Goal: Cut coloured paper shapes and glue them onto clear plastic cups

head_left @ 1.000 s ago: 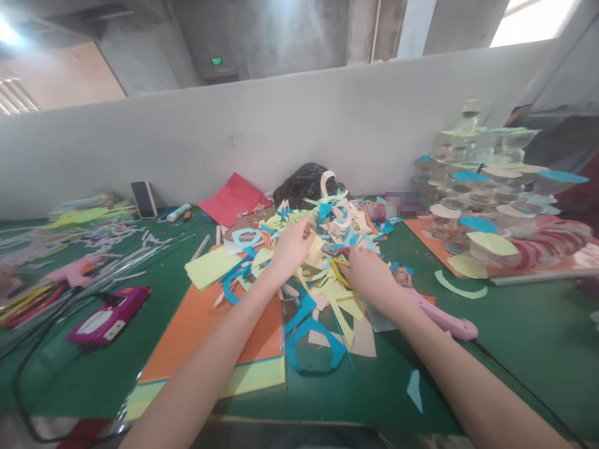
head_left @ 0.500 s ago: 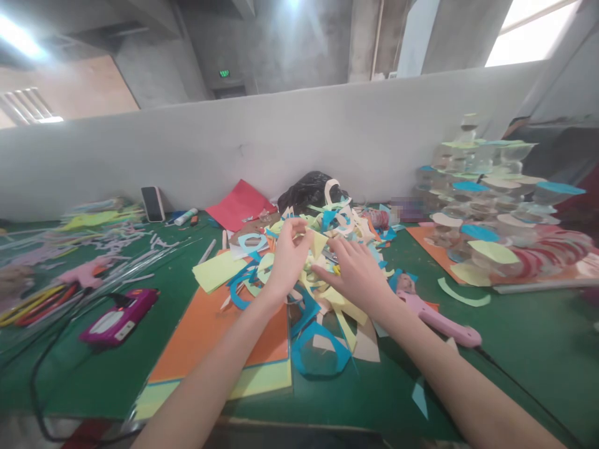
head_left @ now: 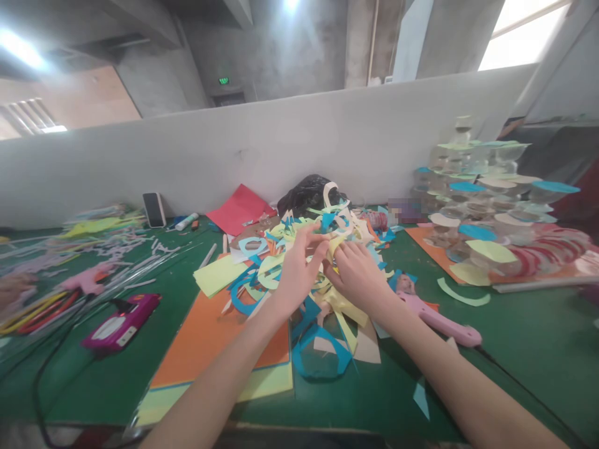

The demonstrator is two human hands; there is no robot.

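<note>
My left hand (head_left: 303, 265) and my right hand (head_left: 358, 271) meet over a heap of paper scraps. Between their fingertips is a small piece of yellow paper (head_left: 335, 244), curved and pinched from both sides. Much of it is hidden by my fingers. Blue ring-shaped offcuts (head_left: 322, 368) and pale strips lie below and around the hands. To the right of my right wrist rests a pink glue gun (head_left: 442, 321) with a black cord.
Orange sheets (head_left: 224, 340) lie front left, with yellow paper (head_left: 219, 273) above them. A purple device (head_left: 122, 322) and a phone (head_left: 154, 210) are further left. Clear cups with paper discs (head_left: 477, 232) stand stacked at right. A black bag (head_left: 306, 194) sits behind the heap.
My right hand has let go of yellow-handled scissors among the scraps and taken hold of the yellow paper. My left hand still holds the paper, which now looks curved.
</note>
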